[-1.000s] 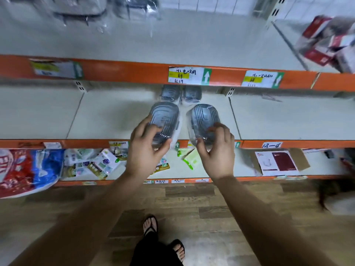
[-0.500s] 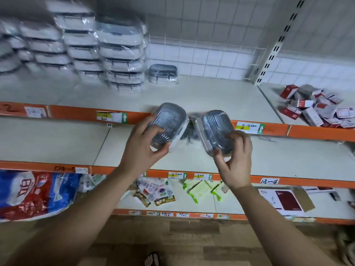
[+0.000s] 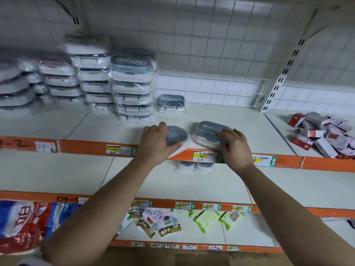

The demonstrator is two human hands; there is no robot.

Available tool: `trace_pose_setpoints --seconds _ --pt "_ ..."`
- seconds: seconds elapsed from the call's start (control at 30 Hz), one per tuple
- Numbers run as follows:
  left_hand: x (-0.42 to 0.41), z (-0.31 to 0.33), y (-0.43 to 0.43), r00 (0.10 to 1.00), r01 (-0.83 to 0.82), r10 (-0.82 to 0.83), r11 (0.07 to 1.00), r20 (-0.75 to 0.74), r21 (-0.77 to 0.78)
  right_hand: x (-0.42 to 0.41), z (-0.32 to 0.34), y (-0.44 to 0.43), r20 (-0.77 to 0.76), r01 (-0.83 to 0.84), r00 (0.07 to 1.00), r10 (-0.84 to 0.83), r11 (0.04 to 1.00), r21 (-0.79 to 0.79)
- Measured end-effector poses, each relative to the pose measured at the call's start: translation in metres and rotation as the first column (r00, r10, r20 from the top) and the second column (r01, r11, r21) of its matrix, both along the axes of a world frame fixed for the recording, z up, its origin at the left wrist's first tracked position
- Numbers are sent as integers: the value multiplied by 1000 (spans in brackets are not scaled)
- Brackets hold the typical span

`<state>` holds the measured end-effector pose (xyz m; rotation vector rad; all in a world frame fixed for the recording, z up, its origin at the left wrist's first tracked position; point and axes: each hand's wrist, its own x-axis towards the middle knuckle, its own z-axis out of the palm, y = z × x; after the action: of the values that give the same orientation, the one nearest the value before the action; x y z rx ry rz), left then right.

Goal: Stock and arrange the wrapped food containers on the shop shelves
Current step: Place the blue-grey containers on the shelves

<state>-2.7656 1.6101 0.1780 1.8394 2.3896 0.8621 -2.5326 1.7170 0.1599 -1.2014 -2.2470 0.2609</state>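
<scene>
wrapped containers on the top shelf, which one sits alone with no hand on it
The lone container at the back, right of the stacks. The left hand holds the left container, the right hand the right container.

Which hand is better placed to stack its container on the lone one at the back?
Left, likely: the left hand holds the left container directly before the lone container; the right hand holds the right container facing bare shelf.

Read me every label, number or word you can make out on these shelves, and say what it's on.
"D4-2", last digit unsure: white tag on the top shelf edge.
"D4-": handwritten on the middle shelf edge, rest unclear.
Price tags, red boxes, bag print: too blurred to read.
</scene>
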Motion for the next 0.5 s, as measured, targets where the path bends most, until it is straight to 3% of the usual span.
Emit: trace_pose_setpoints --seconds 0.1,0.2,0.5 --pt "-5 -1 11 998 0 -5 996 56 94 -8 -1 12 -5 50 999 -50 998 -35" --pt "-9 1 30 1000 -11 8 989 20 147 -22 0 25 -47 81 995 -83 996 -42" --pt "-28 37 136 962 73 -66 997 -266 16 -50 -10 55 -68 57 996 -59 998 -30"
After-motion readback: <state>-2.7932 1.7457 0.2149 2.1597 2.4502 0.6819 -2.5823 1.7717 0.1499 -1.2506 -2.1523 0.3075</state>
